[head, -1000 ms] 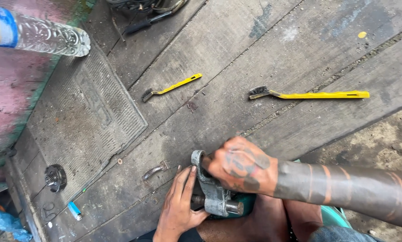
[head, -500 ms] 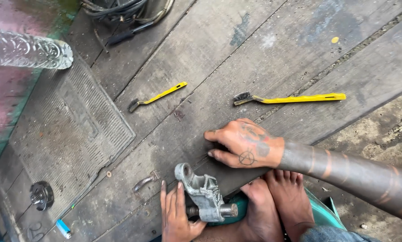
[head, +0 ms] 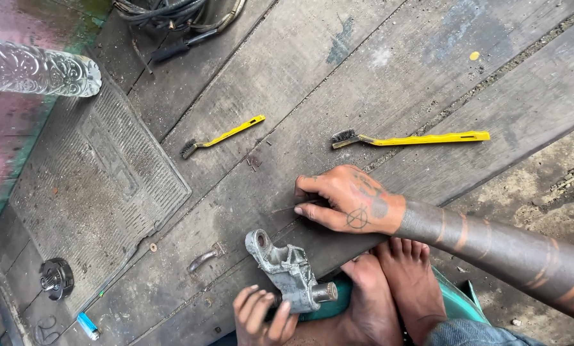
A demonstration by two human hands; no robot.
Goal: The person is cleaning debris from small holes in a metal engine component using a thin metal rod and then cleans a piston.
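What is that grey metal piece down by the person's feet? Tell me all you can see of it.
The grey metal part looks like a cast bracket, dull, grimy and scuffed. It has a rounded lug with a hole at its upper left end, ribbed webbing in the middle and a short round shaft stub at the lower right. It lies tilted across the wooden planks, and the left hand grips its lower end.

Two yellow wire brushes point(head: 220, 138) point(head: 415, 138); one plastic bottle point(head: 40, 69); one metal bracket point(head: 287, 272); one blue lighter point(head: 87, 325).
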